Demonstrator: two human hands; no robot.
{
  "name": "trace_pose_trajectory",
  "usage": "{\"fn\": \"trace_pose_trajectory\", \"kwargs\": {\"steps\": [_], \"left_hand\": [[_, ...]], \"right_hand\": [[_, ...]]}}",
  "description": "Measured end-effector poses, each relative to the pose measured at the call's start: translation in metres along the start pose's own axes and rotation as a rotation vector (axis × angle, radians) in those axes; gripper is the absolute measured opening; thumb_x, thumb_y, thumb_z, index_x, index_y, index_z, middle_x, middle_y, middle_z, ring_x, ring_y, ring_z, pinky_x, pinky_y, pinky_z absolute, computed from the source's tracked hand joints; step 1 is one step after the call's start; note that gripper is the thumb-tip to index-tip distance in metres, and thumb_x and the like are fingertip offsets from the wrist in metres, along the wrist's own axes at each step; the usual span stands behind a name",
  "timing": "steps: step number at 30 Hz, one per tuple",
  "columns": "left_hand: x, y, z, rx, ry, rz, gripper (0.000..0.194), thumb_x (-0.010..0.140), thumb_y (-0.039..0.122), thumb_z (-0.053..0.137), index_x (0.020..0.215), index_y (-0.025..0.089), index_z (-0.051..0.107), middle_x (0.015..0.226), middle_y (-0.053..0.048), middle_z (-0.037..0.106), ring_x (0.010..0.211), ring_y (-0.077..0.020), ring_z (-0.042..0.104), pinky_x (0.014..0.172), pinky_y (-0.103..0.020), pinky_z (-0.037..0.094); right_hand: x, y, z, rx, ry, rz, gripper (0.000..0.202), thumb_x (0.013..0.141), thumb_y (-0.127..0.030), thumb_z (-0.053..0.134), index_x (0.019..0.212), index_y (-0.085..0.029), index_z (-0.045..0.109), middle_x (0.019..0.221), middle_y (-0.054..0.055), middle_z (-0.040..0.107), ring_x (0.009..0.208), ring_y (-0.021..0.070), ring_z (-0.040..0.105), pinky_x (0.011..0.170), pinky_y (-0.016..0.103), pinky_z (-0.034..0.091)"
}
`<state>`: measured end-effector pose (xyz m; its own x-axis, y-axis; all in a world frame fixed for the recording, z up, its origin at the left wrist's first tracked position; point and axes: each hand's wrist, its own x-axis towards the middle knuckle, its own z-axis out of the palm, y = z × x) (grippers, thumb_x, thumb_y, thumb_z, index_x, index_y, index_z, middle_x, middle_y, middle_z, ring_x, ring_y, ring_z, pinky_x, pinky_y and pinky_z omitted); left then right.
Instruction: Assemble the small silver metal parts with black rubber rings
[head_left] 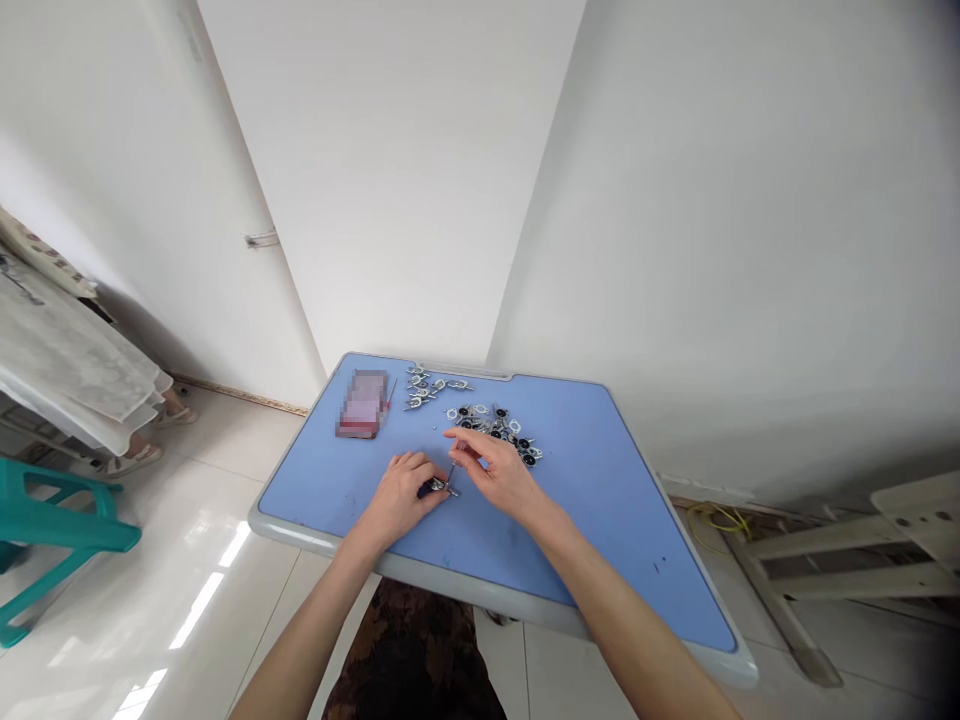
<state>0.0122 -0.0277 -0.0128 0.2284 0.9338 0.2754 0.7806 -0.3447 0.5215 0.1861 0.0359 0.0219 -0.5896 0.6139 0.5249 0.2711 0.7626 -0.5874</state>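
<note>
My left hand rests on the blue table and pinches a small silvery metal part with a dark piece on it. Above that part, my right hand is closed around a small screwdriver. The screwdriver stands nearly upright, with its tip down at the metal part; much of its handle is hidden by my fingers. Just beyond my right hand lies a loose pile of metal parts with black round pieces. Farther back is a smaller group of similar silvery parts.
On the table, a blurred reddish rectangular object lies at the back left, with a thin red tool beside it. A green plastic stool stands at left. At right are a pale metal frame and a yellow cable.
</note>
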Motion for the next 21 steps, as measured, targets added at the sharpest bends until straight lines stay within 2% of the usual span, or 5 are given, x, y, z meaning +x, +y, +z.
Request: {"fn": "trace_pose_trajectory", "kwargs": {"steps": [6,14,18,21], "left_hand": [[0.0,-0.002,0.001,0.01,-0.008,0.009,0.011,0.083,0.03,0.065,0.09,0.021,0.062,0.093,-0.001,0.063,0.089,-0.0196,0.056,0.08,-0.033,0.039],[0.0,-0.001,0.004,0.018,0.002,0.02,0.013,0.082,0.03,0.066,0.088,0.02,0.061,0.092,-0.001,0.064,0.088,-0.0201,0.057,0.078,-0.034,0.039],[0.001,-0.002,0.005,0.035,0.003,0.019,0.013,0.081,0.031,0.067,0.088,0.02,0.061,0.091,-0.001,0.064,0.086,-0.0196,0.057,0.077,-0.033,0.039],[0.001,-0.003,0.005,0.039,0.005,0.02,0.014,0.082,0.032,0.066,0.089,0.021,0.061,0.091,-0.001,0.063,0.087,-0.0194,0.057,0.078,-0.033,0.039]], "right_hand": [[0.001,0.001,0.008,-0.067,0.068,-0.025,0.018,0.091,-0.033,0.05,0.098,-0.021,0.06,0.071,0.003,0.063,0.062,0.0149,0.058,0.061,0.027,0.048],[0.001,-0.002,0.011,-0.1,0.106,0.008,0.018,0.091,-0.031,0.049,0.1,-0.019,0.06,0.073,0.004,0.063,0.063,0.0154,0.058,0.06,0.028,0.048],[0.0,-0.003,0.001,-0.005,0.012,0.011,0.025,0.095,-0.026,0.04,0.112,-0.02,0.057,0.09,0.007,0.066,0.071,0.0151,0.061,0.065,0.028,0.051],[0.001,-0.004,-0.004,0.088,-0.038,0.003,0.028,0.097,-0.024,0.036,0.114,-0.021,0.057,0.09,0.005,0.066,0.067,0.0126,0.061,0.064,0.027,0.052]]}}
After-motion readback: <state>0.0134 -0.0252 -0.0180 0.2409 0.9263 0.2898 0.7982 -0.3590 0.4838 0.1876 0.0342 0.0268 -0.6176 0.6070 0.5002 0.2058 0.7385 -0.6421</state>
